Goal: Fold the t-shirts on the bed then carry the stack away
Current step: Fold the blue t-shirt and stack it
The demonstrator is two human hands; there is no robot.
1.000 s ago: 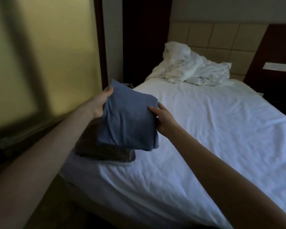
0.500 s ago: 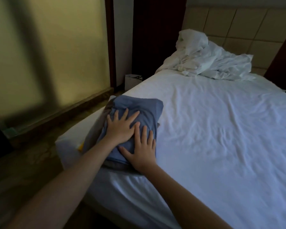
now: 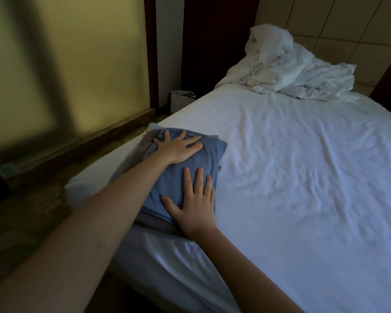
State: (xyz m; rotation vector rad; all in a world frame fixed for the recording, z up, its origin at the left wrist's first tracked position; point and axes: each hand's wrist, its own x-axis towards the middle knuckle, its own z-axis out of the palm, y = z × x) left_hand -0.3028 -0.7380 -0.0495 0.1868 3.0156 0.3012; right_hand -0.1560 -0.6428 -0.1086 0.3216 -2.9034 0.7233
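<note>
Under both grips lies the blue t-shirt (image 3: 212, 154): soft knit cloth, matt, puckered beneath the flat left grip (image 3: 178, 149). Below its near edge, by the flat right grip (image 3: 194, 206), is a grey t-shirt (image 3: 154, 224), also matt cloth.

To the right of the grips, the bed sheet (image 3: 303, 177) is white cloth, matt and finely wrinkled. Beyond the grips:
- The bedding (image 3: 291, 71) is white cloth, heavily crumpled.
- The headboard (image 3: 336, 30) has beige panels, smooth and matt.

Left of the grips:
- The glass panel (image 3: 88, 53) is frosted and dull yellow.
- The floor (image 3: 32, 222) has a faint sheen; its material is unclear.

Folded blue t-shirt (image 3: 203, 159) atop stack (image 3: 155, 223)
</note>
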